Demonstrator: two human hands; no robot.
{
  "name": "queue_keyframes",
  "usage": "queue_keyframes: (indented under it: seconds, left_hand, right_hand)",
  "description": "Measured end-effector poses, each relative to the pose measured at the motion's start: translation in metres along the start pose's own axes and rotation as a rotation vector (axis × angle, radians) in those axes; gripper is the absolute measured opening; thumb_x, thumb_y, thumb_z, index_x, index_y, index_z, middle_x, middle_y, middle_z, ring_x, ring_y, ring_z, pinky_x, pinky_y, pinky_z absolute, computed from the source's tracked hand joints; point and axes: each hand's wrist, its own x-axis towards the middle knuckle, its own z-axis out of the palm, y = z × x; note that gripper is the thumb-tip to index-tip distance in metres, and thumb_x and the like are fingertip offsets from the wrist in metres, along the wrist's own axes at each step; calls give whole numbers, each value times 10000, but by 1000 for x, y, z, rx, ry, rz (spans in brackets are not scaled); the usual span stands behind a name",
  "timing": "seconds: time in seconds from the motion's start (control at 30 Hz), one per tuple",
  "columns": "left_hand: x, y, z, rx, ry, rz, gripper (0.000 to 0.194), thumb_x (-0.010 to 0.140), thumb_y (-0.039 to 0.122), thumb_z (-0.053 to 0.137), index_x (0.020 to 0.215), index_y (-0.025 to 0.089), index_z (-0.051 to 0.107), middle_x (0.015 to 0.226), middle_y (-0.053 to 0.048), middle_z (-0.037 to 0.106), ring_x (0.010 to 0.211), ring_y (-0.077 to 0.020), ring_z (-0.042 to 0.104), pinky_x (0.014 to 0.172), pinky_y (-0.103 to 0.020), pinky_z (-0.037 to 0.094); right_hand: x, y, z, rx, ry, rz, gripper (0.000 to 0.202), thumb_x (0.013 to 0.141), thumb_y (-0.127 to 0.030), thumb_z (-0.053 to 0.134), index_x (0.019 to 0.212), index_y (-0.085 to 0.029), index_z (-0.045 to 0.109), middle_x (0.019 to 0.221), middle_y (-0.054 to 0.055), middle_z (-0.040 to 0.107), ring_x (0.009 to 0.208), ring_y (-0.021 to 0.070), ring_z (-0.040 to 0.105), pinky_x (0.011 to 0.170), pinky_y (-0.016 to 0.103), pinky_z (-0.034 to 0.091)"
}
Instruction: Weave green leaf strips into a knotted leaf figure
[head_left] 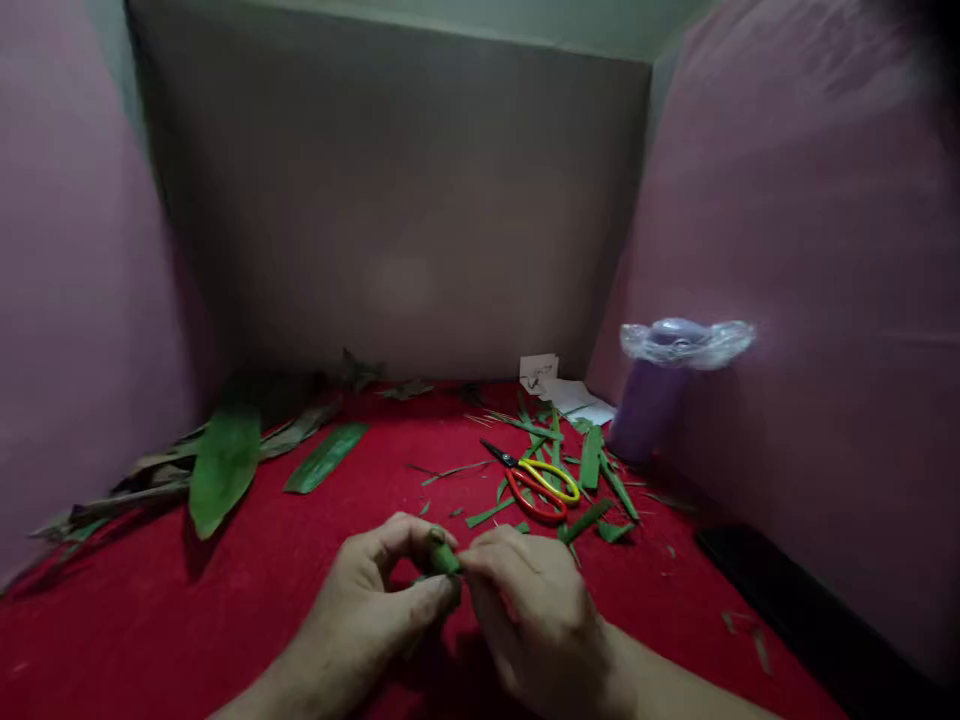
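Low in the middle of the view, my left hand (pixel 364 600) holds a small rolled piece of green leaf (pixel 445 556) between thumb and fingers. The fingertips of my right hand (pixel 536 605) are pinched together at the right end of that roll. Whether they grip the leaf itself or something thin on it is hidden. Just beyond my right hand lies a pair of scissors (pixel 516 464) with dark blades, one red and one yellow handle loop. Cut green leaf strips (pixel 591 458) are scattered around and under it.
On the left lie a broad green leaf (pixel 225 470), a shorter leaf piece (pixel 327 458) and dry leaves (pixel 161 475). A purple container (pixel 646 405) with clear plastic around its top stands right, near white papers (pixel 574 398). A black flat object (pixel 795 600) borders the red cloth (pixel 225 620). Walls enclose three sides.
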Motion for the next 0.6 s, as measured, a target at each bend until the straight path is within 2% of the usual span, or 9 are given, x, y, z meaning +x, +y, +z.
queue_keyframes:
  seconds: [0.2,0.33,0.47,0.6]
  left_hand:
    - [-2,-2,2,-14,43,-26,128,674,196,632,790,186,578,601,74,534,298,-53,441,291,-181,353]
    - [0,-5,2,-75,53,-20,101,645,145,648,695,183,568,567,66,542,323,-49,440,318,-167,330]
    - [2,-5,-2,-132,-12,11,154,603,128,714,661,175,579,584,53,567,468,-80,496,440,-183,404]
    - [3,-3,-9,-133,-69,12,165,648,255,748,722,155,640,607,38,575,516,-80,472,477,-179,387]
  right_hand:
    - [-1,-1,2,-12,-4,1,166,810,-35,470,882,-141,576,700,61,636,628,181,585,562,282,397]
    - [0,-2,2,-20,-21,34,157,828,-51,453,848,-145,577,660,44,607,578,164,555,533,276,363]
    - [0,-1,3,-20,-20,44,152,828,-60,452,825,-139,582,650,43,593,572,164,540,524,279,345]
    - [-1,1,3,-10,-18,53,155,830,-63,457,813,-133,594,645,49,594,574,168,545,528,283,347]
